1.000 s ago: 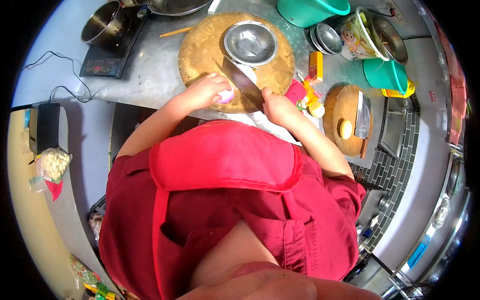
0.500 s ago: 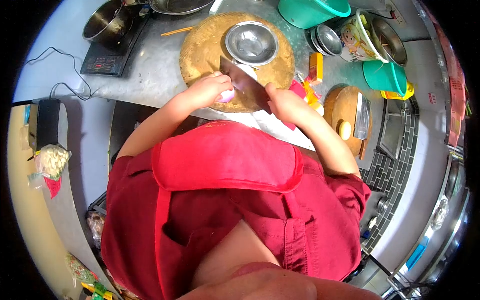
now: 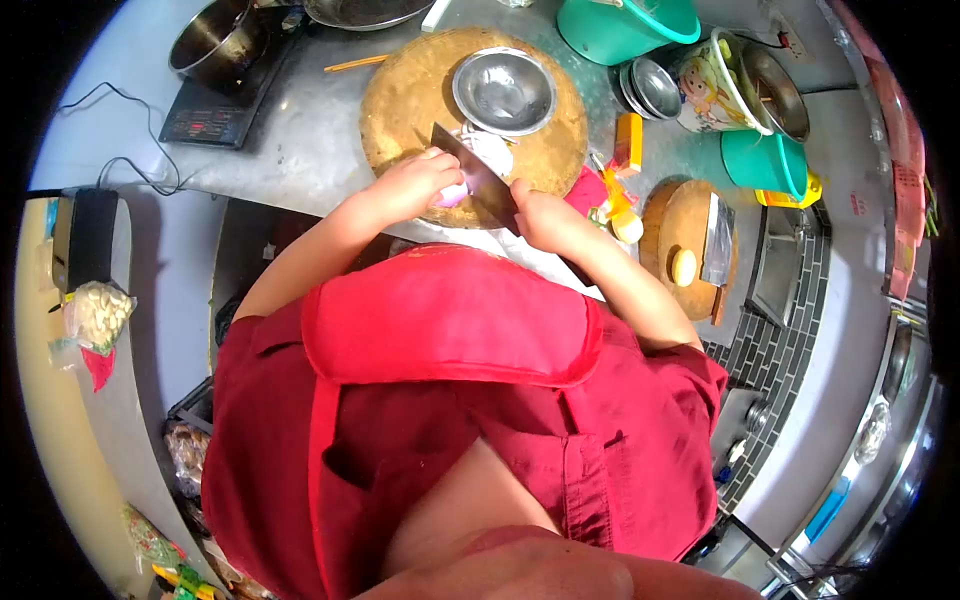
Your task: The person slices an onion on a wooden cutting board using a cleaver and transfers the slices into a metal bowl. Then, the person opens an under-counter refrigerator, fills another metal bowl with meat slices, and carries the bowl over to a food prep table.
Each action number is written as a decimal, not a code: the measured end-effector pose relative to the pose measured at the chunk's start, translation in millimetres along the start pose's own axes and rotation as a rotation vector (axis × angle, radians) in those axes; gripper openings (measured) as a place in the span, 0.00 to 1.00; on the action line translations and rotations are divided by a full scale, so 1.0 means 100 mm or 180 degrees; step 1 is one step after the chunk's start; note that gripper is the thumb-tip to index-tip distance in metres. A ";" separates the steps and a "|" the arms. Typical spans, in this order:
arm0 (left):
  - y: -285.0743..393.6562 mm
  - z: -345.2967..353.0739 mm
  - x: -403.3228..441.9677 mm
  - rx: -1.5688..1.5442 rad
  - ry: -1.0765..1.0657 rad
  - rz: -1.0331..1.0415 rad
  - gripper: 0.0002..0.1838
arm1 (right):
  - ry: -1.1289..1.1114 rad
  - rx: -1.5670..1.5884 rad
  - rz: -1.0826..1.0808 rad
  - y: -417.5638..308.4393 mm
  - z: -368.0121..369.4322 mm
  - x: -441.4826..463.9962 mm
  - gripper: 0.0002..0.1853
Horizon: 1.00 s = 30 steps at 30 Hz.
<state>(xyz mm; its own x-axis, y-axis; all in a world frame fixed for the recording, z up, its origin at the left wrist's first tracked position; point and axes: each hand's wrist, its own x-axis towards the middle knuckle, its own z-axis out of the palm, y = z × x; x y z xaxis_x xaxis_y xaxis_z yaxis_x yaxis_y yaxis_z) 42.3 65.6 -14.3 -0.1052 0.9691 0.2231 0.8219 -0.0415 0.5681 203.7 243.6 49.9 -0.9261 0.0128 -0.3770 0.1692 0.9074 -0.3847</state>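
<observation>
My right hand [image 3: 545, 217] grips a cleaver [image 3: 476, 178], its broad dark blade slanting up to the left over the round wooden chopping board [image 3: 405, 105]. Fingers curled, my left hand [image 3: 420, 183] presses on a purple onion [image 3: 453, 194] at the board's near edge. The blade stands close beside that onion, on its right. Behind the blade lies a heap of pale onion slices [image 3: 488, 152], partly hidden by it. Just beyond the slices, a steel bowl [image 3: 503, 92] sits on the board.
An induction cooker [image 3: 212, 118] carries a pot [image 3: 222, 45] at the left. Green buckets [image 3: 628, 28] and a patterned bucket [image 3: 715, 85] stand at the back right. On a smaller board [image 3: 665, 215] at the right are a yellowish round piece [image 3: 684, 267] and another blade [image 3: 719, 240].
The cleaver and my right hand have shifted left, closer to my left hand, and the blade stands steeper. More of the pale slices shows behind it. My left hand stays on the onion.
</observation>
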 end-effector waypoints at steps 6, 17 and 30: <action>0.02 0.01 -0.04 -0.0089 0.0131 0.0077 0.17 | -0.0037 0.0202 0.0030 -0.10 -0.18 -0.07 0.10; 0.05 0.05 -0.08 -0.0105 0.0173 0.0085 0.17 | -0.0231 0.0019 0.0198 -0.08 0.05 0.02 0.11; 0.02 0.04 -0.13 -0.0058 0.0183 0.0140 0.16 | -0.0143 0.0001 -0.0244 -0.15 -0.27 -0.03 0.11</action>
<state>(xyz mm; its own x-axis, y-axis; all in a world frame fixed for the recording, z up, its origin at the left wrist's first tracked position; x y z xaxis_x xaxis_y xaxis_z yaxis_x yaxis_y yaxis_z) 47.8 53.8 -19.5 -0.1015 0.9507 0.2930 0.8161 -0.0888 0.5710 194.6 241.5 79.6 -0.9203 -0.0755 -0.3839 0.0985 0.9049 -0.4141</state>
